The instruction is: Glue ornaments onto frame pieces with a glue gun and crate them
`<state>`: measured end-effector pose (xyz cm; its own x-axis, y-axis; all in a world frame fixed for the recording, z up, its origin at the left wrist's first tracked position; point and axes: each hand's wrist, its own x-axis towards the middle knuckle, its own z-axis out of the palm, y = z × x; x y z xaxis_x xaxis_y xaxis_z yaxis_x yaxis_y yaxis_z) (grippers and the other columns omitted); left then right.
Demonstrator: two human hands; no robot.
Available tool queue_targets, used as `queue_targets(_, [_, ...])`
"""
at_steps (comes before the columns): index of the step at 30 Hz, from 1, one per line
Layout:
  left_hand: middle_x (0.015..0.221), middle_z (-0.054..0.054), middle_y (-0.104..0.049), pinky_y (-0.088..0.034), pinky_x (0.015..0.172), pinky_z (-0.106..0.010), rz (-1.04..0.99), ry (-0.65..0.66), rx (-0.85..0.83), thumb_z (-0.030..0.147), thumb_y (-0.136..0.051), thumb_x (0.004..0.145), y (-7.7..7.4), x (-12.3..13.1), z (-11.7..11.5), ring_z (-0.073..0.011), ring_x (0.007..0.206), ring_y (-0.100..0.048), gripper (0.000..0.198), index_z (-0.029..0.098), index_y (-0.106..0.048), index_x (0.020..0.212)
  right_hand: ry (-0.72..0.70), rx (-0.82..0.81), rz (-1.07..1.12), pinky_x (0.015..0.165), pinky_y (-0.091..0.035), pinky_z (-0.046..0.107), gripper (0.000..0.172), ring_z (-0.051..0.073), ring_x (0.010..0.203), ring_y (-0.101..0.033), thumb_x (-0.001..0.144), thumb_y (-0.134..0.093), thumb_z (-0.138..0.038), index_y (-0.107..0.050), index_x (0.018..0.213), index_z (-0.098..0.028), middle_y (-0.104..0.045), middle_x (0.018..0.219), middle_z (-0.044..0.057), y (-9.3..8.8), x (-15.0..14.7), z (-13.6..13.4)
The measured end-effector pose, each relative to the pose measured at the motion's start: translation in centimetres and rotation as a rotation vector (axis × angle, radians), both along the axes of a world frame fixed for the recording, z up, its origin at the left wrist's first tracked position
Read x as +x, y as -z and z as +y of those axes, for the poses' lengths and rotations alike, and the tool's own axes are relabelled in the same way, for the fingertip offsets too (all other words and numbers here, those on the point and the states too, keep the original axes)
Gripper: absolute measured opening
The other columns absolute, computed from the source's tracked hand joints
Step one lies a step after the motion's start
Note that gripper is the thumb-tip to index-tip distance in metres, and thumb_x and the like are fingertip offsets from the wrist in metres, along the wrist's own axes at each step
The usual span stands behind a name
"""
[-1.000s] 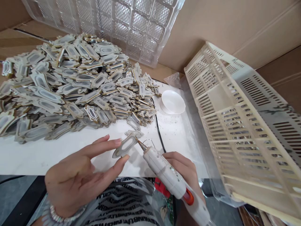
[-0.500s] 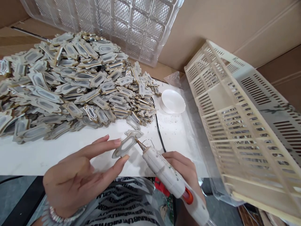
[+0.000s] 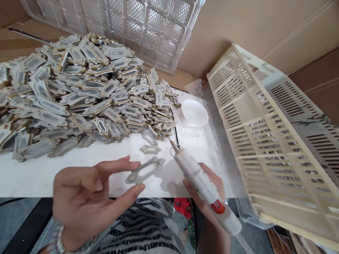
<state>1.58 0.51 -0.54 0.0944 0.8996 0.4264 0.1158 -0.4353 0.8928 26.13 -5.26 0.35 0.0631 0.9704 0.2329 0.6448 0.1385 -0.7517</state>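
Note:
Between the thumb and index finger of my left hand (image 3: pixel 97 197) is a thin grey frame-shaped plate (image 3: pixel 135 175) with an open oval middle, held by its edges above the white tabletop. My right hand (image 3: pixel 209 187) is wrapped round a white glue gun (image 3: pixel 197 176) with an orange-red trigger. Its metal nozzle points up and left, apart from the plate. Another grey plate (image 3: pixel 149 149) lies flat on the table just beyond the held one. Behind it spreads a big heap of similar plates (image 3: pixel 87 88), a few with a silver patterned face up.
A small white bowl (image 3: pixel 194 113) stands right of the heap. A cream slatted plastic basket (image 3: pixel 249 141) fills the right side. A clear compartment tray (image 3: pixel 148 31) leans at the back against cardboard (image 3: pixel 225 21). A black cord (image 3: pixel 176 135) crosses the table near the nozzle.
The glue gun has moved right, its nozzle away from the held plate. My left hand has shifted slightly and turned the plate flatter, still pinching it.

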Motion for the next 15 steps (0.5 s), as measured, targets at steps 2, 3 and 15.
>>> queue_targets(2, [0.088,0.011,-0.078,-0.068,0.095,-0.034,-0.189,0.032,-0.053,0.030,-0.081,0.086,-0.3,1.0,0.1,-0.0163,0.084,-0.079,0.040,0.029,-0.042,0.090,0.042,-0.010,0.035,0.056,-0.054,0.030,0.018,0.018,0.064,-0.064,0.092,-0.064,-0.033,-0.067,0.077,-0.024,-0.069,0.081,0.005,0.3,-0.1,0.0])
queue_targets(3, [0.089,0.010,-0.079,-0.067,0.094,-0.029,-0.254,0.066,-0.091,0.033,-0.083,0.085,-0.4,1.5,0.2,-0.0152,0.083,-0.079,0.042,0.028,-0.041,0.090,0.051,-0.014,0.048,0.055,-0.054,0.031,0.019,0.019,0.064,-0.063,0.091,-0.066,-0.038,-0.067,0.077,-0.024,-0.067,0.079,0.004,0.4,-0.2,0.1])
queue_targets(15, [0.091,0.004,-0.081,-0.068,0.074,-0.020,-0.359,0.305,-0.252,0.045,-0.081,0.085,-0.2,3.5,0.0,-0.0160,0.080,-0.079,0.046,0.027,-0.039,0.087,-0.028,-0.173,0.373,0.051,-0.050,0.030,0.056,0.018,0.055,-0.056,0.081,-0.063,-0.081,-0.062,0.083,-0.025,-0.060,0.067,0.000,-1.3,-2.9,1.0])
